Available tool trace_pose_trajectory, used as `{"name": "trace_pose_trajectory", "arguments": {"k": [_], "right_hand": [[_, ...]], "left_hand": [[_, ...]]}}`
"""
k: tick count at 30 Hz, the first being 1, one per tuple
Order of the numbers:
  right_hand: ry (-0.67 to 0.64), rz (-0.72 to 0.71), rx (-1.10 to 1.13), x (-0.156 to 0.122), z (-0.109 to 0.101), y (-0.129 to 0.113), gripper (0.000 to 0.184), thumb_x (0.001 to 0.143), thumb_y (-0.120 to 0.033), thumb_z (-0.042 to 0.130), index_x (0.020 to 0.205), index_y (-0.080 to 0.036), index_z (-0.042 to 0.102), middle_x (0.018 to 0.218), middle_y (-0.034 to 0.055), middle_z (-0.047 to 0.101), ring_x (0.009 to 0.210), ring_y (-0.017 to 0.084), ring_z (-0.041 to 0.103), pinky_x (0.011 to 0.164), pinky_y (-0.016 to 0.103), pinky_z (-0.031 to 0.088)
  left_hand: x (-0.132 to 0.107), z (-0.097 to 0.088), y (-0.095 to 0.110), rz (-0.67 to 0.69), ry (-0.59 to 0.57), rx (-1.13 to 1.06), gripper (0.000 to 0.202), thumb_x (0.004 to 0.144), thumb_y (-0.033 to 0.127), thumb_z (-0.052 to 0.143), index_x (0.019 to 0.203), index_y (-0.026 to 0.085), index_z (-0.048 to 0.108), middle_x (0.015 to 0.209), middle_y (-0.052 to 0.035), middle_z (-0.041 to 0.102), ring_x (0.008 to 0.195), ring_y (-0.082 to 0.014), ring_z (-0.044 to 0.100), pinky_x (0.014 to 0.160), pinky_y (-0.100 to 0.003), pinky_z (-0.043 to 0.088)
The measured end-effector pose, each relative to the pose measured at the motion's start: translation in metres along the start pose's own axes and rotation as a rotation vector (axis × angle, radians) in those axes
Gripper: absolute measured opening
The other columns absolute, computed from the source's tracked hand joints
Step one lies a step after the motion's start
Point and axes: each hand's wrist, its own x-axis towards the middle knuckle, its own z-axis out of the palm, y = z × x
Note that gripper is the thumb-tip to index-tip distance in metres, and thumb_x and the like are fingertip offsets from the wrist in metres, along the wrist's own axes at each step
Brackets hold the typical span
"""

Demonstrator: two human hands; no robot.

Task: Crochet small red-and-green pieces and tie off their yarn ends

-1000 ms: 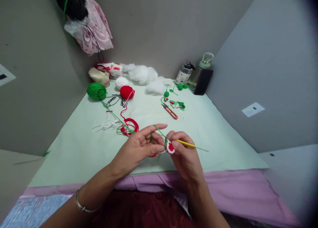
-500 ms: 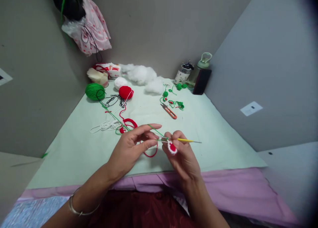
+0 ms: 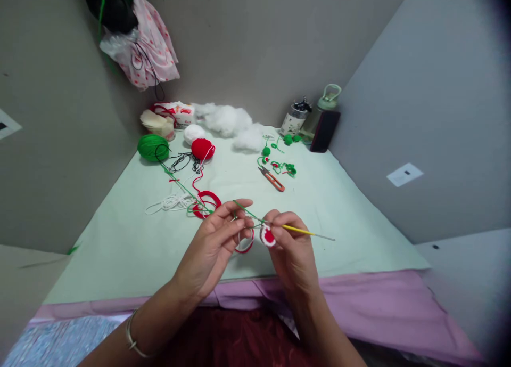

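My right hand (image 3: pixel 294 245) is closed in a pinch on a yellow-handled crochet hook (image 3: pixel 298 229), whose bare metal end points right. A small red crochet piece with a white edge (image 3: pixel 268 236) hangs by its fingertips; whether the fingers also grip it is hidden. My left hand (image 3: pixel 211 244) is to the left, its thumb and fingers closed on green yarn (image 3: pixel 248 211). That strand passes over the raised index finger towards the hook. White and red yarn loops (image 3: pixel 246 245) dangle beneath the left fingertips.
Behind my hands lie orange thread snips (image 3: pixel 272 179) and small green crochet pieces (image 3: pixel 290 169). Green (image 3: pixel 153 147), red (image 3: pixel 203 149) and white yarn balls (image 3: pixel 194 134) sit back left, near white stuffing (image 3: pixel 227 121). A phone (image 3: pixel 324 131) leans against a bottle (image 3: pixel 330 97) at back right.
The red and white piece has moved slightly left and turned, showing more of its face. The hook's bare end has shifted right and down. My left thumb has drawn back along the fingers.
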Motion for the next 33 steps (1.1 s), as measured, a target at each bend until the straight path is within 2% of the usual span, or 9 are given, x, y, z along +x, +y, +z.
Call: {"name": "trace_pose_trajectory", "arguments": {"k": [3, 6, 9, 12, 18, 24, 28, 31, 33], "right_hand": [[0.009, -0.087, -0.078, -0.001, 0.001, 0.000, 0.009, 0.076, -0.018, 0.082, 0.078, -0.025, 0.077, 0.077, -0.0013, 0.065, 0.071, 0.010, 0.056, 0.064, 0.021, 0.044], [0.006, -0.137, -0.159, -0.003, 0.002, 0.000, 0.009, 0.077, -0.018, 0.080, 0.080, -0.027, 0.078, 0.077, -0.0008, 0.064, 0.070, 0.011, 0.056, 0.064, 0.023, 0.044], [0.002, -0.156, -0.220, -0.004, 0.002, 0.000, 0.010, 0.079, -0.017, 0.079, 0.080, -0.027, 0.078, 0.078, -0.0001, 0.065, 0.071, 0.013, 0.056, 0.067, 0.026, 0.045], [-0.005, -0.156, -0.223, -0.005, 0.003, 0.000, 0.010, 0.078, -0.018, 0.080, 0.080, -0.027, 0.078, 0.078, 0.0002, 0.065, 0.072, 0.014, 0.056, 0.068, 0.027, 0.045], [-0.018, -0.127, -0.174, -0.005, 0.005, 0.001, 0.010, 0.078, -0.017, 0.080, 0.080, -0.027, 0.078, 0.077, -0.0004, 0.064, 0.071, 0.013, 0.056, 0.067, 0.026, 0.045], [0.028, -0.218, -0.246, -0.007, 0.004, 0.005, 0.013, 0.079, -0.015, 0.079, 0.080, -0.028, 0.078, 0.079, 0.0004, 0.065, 0.073, 0.014, 0.058, 0.070, 0.030, 0.048], [0.043, -0.313, -0.374, -0.009, 0.003, 0.006, 0.014, 0.082, -0.014, 0.076, 0.084, -0.028, 0.078, 0.082, 0.0027, 0.066, 0.080, 0.017, 0.061, 0.069, 0.031, 0.050], [-0.023, -0.297, -0.419, -0.011, 0.003, 0.004, 0.013, 0.086, -0.017, 0.073, 0.090, -0.028, 0.078, 0.088, 0.0042, 0.067, 0.083, 0.018, 0.062, 0.068, 0.030, 0.051], [-0.060, -0.301, -0.469, -0.011, 0.003, -0.001, 0.012, 0.090, -0.020, 0.070, 0.094, -0.028, 0.078, 0.090, 0.0050, 0.068, 0.087, 0.019, 0.063, 0.073, 0.033, 0.053]], "left_hand": [[-0.003, -0.002, 0.003, 0.043, -0.082, 0.092, 0.031, 0.088, 0.015, 0.067, 0.118, 0.020, 0.071, 0.090, -0.0015, 0.059, 0.076, -0.0083, 0.058, 0.069, -0.017, 0.051], [-0.007, -0.002, 0.009, 0.093, -0.145, 0.257, 0.037, 0.090, 0.023, 0.067, 0.127, 0.024, 0.066, 0.092, -0.0019, 0.061, 0.079, -0.0111, 0.058, 0.072, -0.021, 0.052], [-0.009, -0.003, 0.013, 0.163, -0.110, 0.473, 0.049, 0.084, 0.025, 0.075, 0.132, 0.025, 0.062, 0.090, -0.0010, 0.061, 0.085, -0.0140, 0.060, 0.079, -0.025, 0.052], [-0.009, -0.004, 0.015, 0.204, -0.070, 0.564, 0.057, 0.083, 0.023, 0.075, 0.137, 0.027, 0.058, 0.095, -0.0015, 0.062, 0.088, -0.0147, 0.060, 0.083, -0.026, 0.052], [-0.007, -0.003, 0.013, 0.165, -0.132, 0.551, 0.056, 0.084, 0.022, 0.074, 0.137, 0.027, 0.058, 0.089, 0.0000, 0.061, 0.086, -0.0136, 0.060, 0.083, -0.026, 0.050], [-0.014, -0.001, 0.003, 0.129, -0.132, 0.480, 0.049, 0.087, 0.027, 0.072, 0.135, 0.026, 0.060, 0.088, -0.0001, 0.060, 0.084, -0.0134, 0.060, 0.083, -0.027, 0.050], [-0.015, -0.001, -0.002, 0.101, -0.079, 0.391, 0.054, 0.085, 0.029, 0.075, 0.136, 0.027, 0.058, 0.093, -0.0002, 0.060, 0.088, -0.0134, 0.060, 0.085, -0.027, 0.050], [-0.012, -0.001, -0.002, 0.097, -0.033, 0.373, 0.056, 0.084, 0.028, 0.076, 0.136, 0.028, 0.058, 0.089, 0.0010, 0.059, 0.086, -0.0127, 0.059, 0.083, -0.026, 0.050], [-0.010, -0.002, 0.000, 0.103, -0.026, 0.406, 0.057, 0.083, 0.026, 0.076, 0.137, 0.027, 0.057, 0.088, 0.0010, 0.060, 0.085, -0.0132, 0.059, 0.081, -0.026, 0.050]]}}
